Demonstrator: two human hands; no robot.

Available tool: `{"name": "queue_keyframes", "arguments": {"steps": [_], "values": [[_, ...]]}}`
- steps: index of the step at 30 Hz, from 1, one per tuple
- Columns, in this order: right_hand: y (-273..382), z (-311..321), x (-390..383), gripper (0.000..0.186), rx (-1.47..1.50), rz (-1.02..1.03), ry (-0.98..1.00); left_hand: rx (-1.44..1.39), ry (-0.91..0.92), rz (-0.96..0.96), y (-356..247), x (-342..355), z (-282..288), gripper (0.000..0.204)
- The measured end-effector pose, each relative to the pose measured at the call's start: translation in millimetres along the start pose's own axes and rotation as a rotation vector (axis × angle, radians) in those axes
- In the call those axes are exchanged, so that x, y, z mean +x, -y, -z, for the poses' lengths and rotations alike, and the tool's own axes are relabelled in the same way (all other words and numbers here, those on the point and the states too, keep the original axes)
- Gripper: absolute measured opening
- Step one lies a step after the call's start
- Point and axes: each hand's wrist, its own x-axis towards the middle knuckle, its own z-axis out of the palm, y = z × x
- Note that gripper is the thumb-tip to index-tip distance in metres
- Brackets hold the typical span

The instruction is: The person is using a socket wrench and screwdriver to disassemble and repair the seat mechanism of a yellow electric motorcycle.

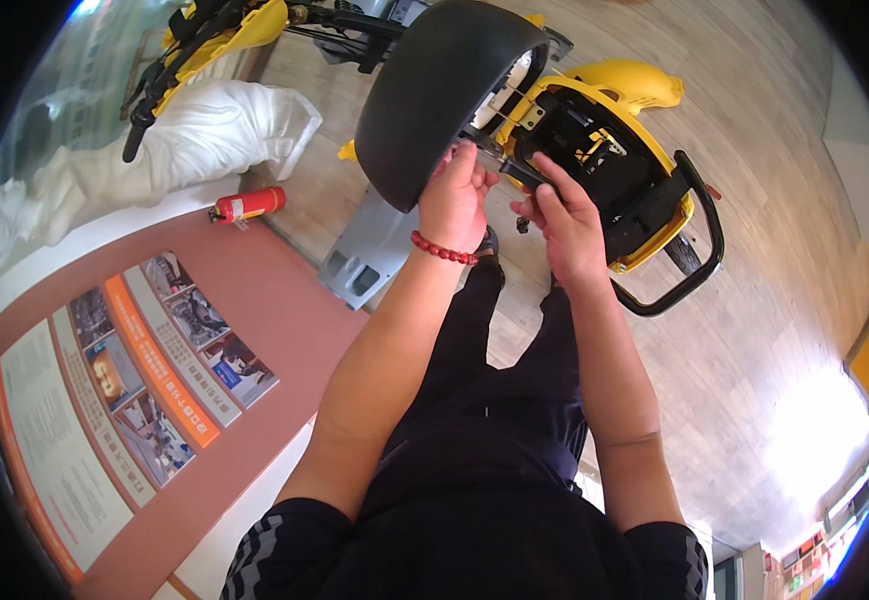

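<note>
A yellow scooter (645, 82) stands before me with its black seat (425, 95) tipped up, baring the dark compartment (645, 195) under it. My left hand (455, 200), with a red bead bracelet (444, 248) at the wrist, is at the seat's lower edge by the hinge. Its fingers are curled closed, and what they pinch is hidden. A dark-handled tool with a metal shaft (523, 175) slants between my hands, its tip end near the left fingers. Closed around the handle end is my right hand (570, 225), index finger partly extended along it.
A black grab rail (710, 245) curves round the scooter's rear. On the left are a grey plastic panel (365, 250), a red fire extinguisher (248, 204), a white cloth-like bundle (195, 130) and a printed display board (115, 400). Wood-plank floor (735, 350) spreads to the right.
</note>
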Motion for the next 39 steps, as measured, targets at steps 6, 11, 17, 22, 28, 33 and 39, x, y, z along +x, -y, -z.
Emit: {"name": "queue_keyframes", "arguments": {"steps": [6,11,17,22,28,33,39], "values": [[2,2,6,0.027,0.372,-0.404,0.009,-0.178,-0.091,0.0,-3,-1,-8,0.014],[-1,-15,1,0.026,0.057,-0.024,-0.082,-0.26,-0.2,0.02,-8,0,-21,0.016],[12,-15,2,0.036,0.079,-0.354,-0.104,-0.336,-0.227,0.029,-7,3,-21,0.016],[2,-14,9,0.033,0.004,-0.139,-0.072,-0.406,-0.211,0.015,0,2,-17,0.013],[10,-10,9,0.018,0.091,-0.302,-0.155,-0.449,-0.255,0.03,4,2,-20,0.014],[14,2,14,0.019,0.012,-0.281,0.086,-0.429,-0.247,0.019,7,4,-20,0.021],[3,-13,14,0.028,0.073,-0.095,-0.175,-0.439,-0.267,0.001,5,3,-29,0.023]]}}
